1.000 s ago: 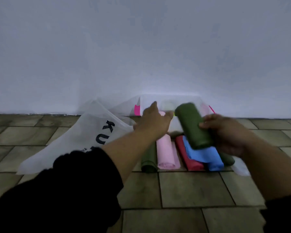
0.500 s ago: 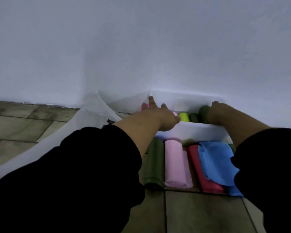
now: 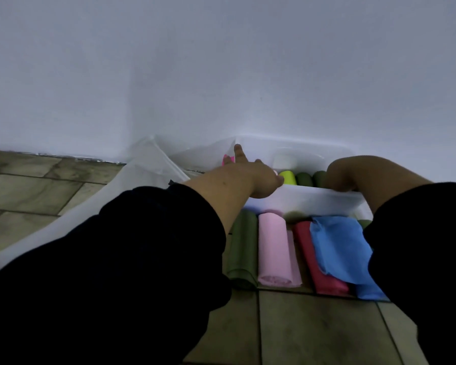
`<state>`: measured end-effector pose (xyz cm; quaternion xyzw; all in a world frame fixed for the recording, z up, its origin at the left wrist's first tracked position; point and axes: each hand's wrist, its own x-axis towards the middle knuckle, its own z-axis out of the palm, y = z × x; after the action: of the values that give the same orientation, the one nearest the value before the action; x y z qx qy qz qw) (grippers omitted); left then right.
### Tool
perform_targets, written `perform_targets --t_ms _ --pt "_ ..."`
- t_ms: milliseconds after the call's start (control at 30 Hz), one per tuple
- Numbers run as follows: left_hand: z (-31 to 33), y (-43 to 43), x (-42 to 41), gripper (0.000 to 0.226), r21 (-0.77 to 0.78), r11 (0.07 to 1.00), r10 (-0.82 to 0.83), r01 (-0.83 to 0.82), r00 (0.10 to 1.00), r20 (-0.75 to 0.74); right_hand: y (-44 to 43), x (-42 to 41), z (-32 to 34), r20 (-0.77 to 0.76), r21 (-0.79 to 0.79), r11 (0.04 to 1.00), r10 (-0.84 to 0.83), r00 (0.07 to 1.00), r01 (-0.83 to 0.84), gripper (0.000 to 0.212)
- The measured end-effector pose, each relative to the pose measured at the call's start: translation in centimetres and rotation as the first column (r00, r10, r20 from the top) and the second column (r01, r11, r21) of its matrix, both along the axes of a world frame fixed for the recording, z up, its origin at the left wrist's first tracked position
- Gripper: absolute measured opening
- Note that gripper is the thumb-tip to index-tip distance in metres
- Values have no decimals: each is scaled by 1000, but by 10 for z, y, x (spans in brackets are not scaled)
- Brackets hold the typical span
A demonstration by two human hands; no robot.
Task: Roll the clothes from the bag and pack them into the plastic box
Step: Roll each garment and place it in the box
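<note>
Reaching into plastic box (image 3: pixel 313 201): left hand (image 3: pixel 261 177) spread, right hand (image 3: pixel 338 172) half-hidden (grip unclear).

Head-worn camera looks forward and down, near the plastic box (image 3: pixel 313 201).

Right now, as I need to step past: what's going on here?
A person reaches both hands into the plastic box: left hand toward its left end, right hand further right, a yellow roll and dark green rolls between them. An olive roll, pink roll, red roll and blue cloth lie on the floor.
</note>
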<state>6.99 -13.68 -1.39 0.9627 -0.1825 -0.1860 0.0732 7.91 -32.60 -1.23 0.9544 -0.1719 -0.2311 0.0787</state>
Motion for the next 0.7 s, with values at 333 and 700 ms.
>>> perform_targets --t_ms 333,700 --pt "0 -1 1 61 37 999 -14 14 1000 2 3 7 2 -79 64 997 -37 996 42 33" --pt "-12 -5 17 61 72 996 -48 46 999 20 0 0 -19 408 147 989 -76 910 16 33"
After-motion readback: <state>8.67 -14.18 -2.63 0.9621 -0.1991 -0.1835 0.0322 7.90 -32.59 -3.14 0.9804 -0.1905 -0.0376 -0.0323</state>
